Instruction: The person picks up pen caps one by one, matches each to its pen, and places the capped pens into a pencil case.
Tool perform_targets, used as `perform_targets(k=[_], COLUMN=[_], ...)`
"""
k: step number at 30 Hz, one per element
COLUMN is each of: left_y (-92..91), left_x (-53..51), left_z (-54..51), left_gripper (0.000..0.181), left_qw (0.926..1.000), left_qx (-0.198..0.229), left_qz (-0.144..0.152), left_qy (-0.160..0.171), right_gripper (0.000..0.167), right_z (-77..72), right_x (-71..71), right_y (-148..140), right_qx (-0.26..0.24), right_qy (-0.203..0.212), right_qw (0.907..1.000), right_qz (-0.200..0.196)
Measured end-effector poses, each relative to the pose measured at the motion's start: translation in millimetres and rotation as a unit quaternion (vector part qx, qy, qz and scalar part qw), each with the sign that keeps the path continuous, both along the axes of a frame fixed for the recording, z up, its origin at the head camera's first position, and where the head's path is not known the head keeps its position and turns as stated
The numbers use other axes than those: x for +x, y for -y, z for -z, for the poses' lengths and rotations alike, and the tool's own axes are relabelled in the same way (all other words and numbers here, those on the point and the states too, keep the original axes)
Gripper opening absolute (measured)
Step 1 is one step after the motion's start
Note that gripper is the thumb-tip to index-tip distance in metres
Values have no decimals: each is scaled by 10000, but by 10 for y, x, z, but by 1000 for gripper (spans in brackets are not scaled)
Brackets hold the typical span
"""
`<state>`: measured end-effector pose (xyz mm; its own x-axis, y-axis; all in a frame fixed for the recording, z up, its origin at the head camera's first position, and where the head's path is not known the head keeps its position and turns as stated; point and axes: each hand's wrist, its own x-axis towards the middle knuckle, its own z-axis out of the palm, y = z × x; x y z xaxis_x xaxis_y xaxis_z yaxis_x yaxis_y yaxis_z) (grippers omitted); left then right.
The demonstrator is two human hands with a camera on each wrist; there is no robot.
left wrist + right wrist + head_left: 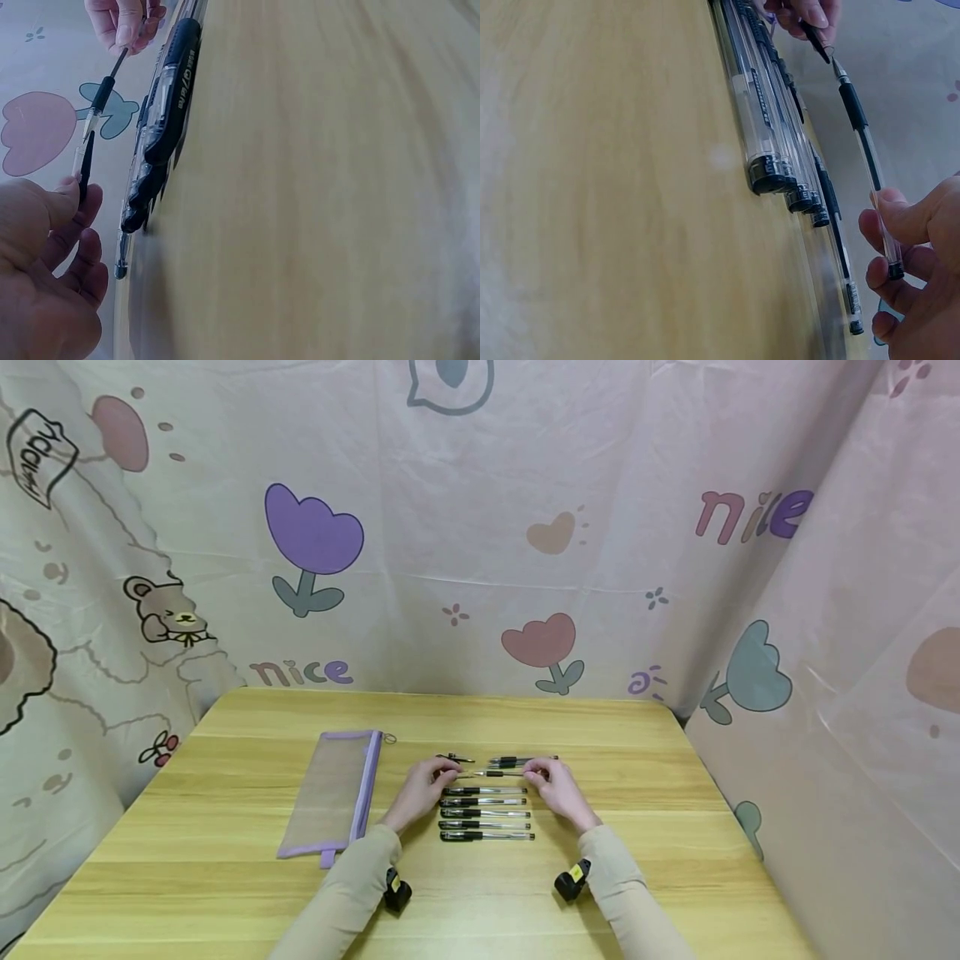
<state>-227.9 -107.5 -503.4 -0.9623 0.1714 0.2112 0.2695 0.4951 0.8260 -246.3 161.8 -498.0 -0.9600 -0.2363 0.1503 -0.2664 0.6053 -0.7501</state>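
Observation:
My left hand pinches a clear pen cap with a black clip between thumb and fingers. Opposite it, my right hand grips an uncapped gel pen near its rear end. This pen has a clear barrel, a black grip and a bare tip pointing left at the cap's mouth. Tip and cap are very close; whether they touch I cannot tell. Nearer to me, several capped black gel pens lie in a row, caps to the left. Beyond my hands lie uncapped pens and small black pieces like pen caps.
A see-through mesh zip pouch with lavender edging lies flat on the wooden table, left of the pens. Printed cloth hangs behind the table and at both sides. A black wrist device is on each forearm.

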Motion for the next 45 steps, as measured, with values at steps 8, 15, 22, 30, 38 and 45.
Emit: perform_targets(k=[8,15,22,30,38,45], left_y=[-1,-14,-32,-47,-41,-29], left_x=[18,14,23,25,23,20], left_z=[-12,-17,-33,-29,-36,-15], left_gripper=[16,17,18,19,18,18], left_qw=[9999,9998,9994,9987,9985,9989], left_qx=[-52,19,101,216,263,164], left_qz=[88,176,321,407,416,437], left_qy=[6,114,128,204,227,81], right_gripper=[12,11,11,11,13,13], right_z=[-3,8,7,-4,-7,0], right_x=[-1,-8,-9,-2,-2,-1], right_y=[9,19,25,46,66,72], right_qx=[-27,7,30,17,-57,-135], right_qy=[32,-41,-39,-67,-55,-20], right_qw=[10000,10000,10000,10000,9999,9995], right_qz=[25,11,15,-46,-129,-296])
